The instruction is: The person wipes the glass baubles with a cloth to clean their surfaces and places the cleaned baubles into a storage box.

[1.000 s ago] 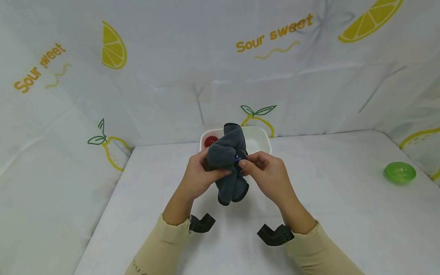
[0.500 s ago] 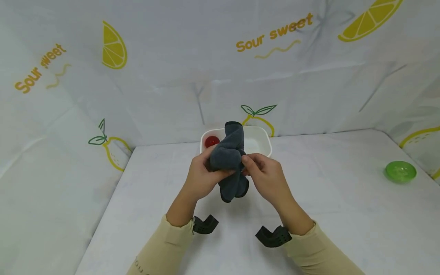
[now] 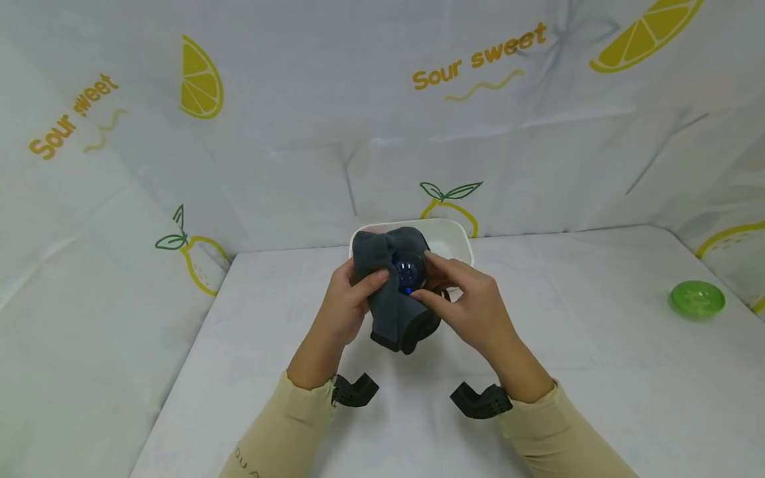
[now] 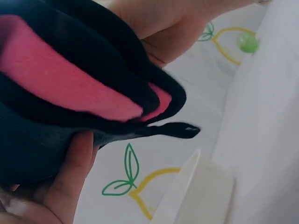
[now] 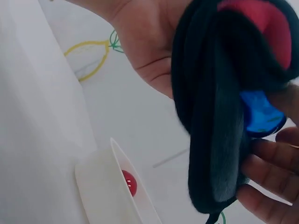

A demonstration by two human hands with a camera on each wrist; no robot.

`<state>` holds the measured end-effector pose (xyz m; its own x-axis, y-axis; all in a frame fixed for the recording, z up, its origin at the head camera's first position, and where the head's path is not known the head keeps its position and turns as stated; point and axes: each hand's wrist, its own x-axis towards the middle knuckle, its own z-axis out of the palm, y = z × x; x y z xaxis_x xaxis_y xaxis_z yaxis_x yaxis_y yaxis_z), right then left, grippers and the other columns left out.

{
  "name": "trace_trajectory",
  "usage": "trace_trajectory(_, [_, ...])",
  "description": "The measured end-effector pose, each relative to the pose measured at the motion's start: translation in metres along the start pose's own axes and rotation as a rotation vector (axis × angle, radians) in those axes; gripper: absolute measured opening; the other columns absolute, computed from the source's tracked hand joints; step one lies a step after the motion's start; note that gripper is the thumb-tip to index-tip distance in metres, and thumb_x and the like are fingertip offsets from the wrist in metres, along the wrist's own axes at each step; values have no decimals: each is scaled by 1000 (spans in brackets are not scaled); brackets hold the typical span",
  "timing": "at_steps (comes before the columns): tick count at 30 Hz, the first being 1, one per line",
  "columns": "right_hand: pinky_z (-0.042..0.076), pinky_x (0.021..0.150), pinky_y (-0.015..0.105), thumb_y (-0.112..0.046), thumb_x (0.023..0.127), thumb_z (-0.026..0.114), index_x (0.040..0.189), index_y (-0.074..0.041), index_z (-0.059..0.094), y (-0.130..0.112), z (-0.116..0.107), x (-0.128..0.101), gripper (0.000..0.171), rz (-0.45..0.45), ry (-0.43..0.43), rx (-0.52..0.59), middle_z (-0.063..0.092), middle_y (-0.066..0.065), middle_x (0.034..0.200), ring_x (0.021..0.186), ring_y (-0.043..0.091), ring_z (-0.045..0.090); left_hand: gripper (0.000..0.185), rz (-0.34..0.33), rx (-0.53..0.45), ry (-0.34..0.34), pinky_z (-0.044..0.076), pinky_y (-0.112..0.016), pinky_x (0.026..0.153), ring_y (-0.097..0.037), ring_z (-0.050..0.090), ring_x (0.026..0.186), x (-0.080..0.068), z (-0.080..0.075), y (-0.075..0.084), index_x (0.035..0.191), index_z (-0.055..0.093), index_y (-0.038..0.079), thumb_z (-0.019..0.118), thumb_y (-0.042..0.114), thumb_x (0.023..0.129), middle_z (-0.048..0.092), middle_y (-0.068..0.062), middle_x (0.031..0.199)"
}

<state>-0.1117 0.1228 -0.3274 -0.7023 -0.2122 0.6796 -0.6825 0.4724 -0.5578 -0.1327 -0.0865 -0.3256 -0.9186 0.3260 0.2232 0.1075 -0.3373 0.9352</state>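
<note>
Above the table, both hands hold a dark grey cloth (image 3: 391,312) bunched round a glossy blue object (image 3: 406,272). My left hand (image 3: 364,282) grips the cloth from the left, with its thumb (image 4: 70,172) pressed on the fabric. My right hand (image 3: 433,279) pinches the blue object from the right, fingers above and thumb below. In the wrist views the cloth (image 4: 70,60) shows a pink inner side. In the right wrist view the blue object (image 5: 259,114) peeks out of the cloth (image 5: 215,116) just above my right fingers (image 5: 275,158).
A white tub (image 3: 454,232) stands just behind the hands at the table's back edge, and the right wrist view shows a red ball (image 5: 130,183) in it. A green bowl (image 3: 696,299) sits far right. Lemon-print sheets wall in the table.
The cloth stood up tall between the hands before. Now its top is folded down, the blue object is uncovered, and the cloth hides the red ball in the head view.
</note>
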Motion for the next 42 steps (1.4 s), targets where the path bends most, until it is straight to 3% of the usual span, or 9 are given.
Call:
trace_trajectory(5, [58, 75, 31, -19, 80, 81, 130, -2, 62, 2, 1, 0, 56, -75, 22, -37, 69, 8, 110, 90, 16, 66, 71, -13, -75, -42, 57, -22, 76, -9, 66, 92, 1, -1, -3, 140, 42, -3, 75, 33, 88, 63, -4, 111])
trace_trajectory(9, [55, 71, 25, -40, 89, 69, 123, -2, 66, 2, 2, -1, 51, -39, 48, -45, 70, 5, 100, 86, 15, 65, 92, -9, -49, -63, 56, -25, 83, -12, 64, 101, 2, -1, -5, 142, 41, -2, 83, 45, 75, 61, -6, 119])
trace_trajectory(11, [54, 69, 24, -45, 90, 66, 116, -1, 69, 2, 1, -1, 52, 4, 55, -36, 70, 5, 95, 84, 15, 66, 93, 4, -9, -76, 55, -27, 87, -15, 62, 107, 2, -1, -6, 143, 41, -2, 83, 44, 75, 60, -8, 124])
trace_trajectory(16, [54, 64, 27, -41, 91, 68, 103, -3, 72, -1, -2, -1, 40, 173, 11, -29, 72, 4, 87, 75, 14, 66, 66, 46, 126, -53, 54, -34, 94, -20, 60, 110, 1, 2, -6, 138, 48, -1, 79, 16, 83, 59, -14, 127])
trace_trajectory(21, [46, 55, 27, -36, 95, 65, 91, -10, 71, -4, -2, 0, 27, 316, -47, -31, 65, -1, 72, 63, 14, 56, 52, 96, 249, -13, 54, -42, 94, -23, 62, 106, -2, 6, -5, 131, 54, -1, 72, -4, 82, 60, -18, 124])
trace_trajectory(28, [42, 52, 28, -42, 99, 55, 84, -12, 67, -6, 0, -1, 35, 373, -96, -56, 56, -2, 66, 61, 16, 51, 38, 230, 345, 22, 55, -43, 92, -26, 63, 110, -2, 10, -5, 120, 62, -5, 71, -8, 83, 64, -23, 119])
trace_trajectory(33, [39, 53, 28, -44, 103, 46, 80, -12, 63, -5, 3, -1, 43, 387, -154, -67, 48, -2, 63, 61, 16, 48, 36, 279, 360, 22, 55, -43, 92, -25, 63, 112, -2, 9, -3, 119, 63, -6, 70, -9, 83, 65, -25, 118])
trace_trajectory(37, [41, 53, 29, -45, 105, 37, 70, -12, 55, -6, 4, -1, 52, 438, -214, 16, 47, 0, 61, 60, 18, 48, 36, 309, 388, 23, 55, -43, 92, -23, 64, 110, -2, 7, -3, 117, 64, -7, 71, -10, 82, 66, -26, 116])
trace_trajectory(42, [44, 53, 31, -46, 106, 31, 66, -7, 55, -5, 4, -1, 61, 532, -311, 198, 50, 4, 59, 57, 20, 50, 35, 341, 413, 13, 56, -42, 90, -20, 64, 105, -3, 6, -2, 117, 64, -8, 70, -11, 83, 66, -27, 111])
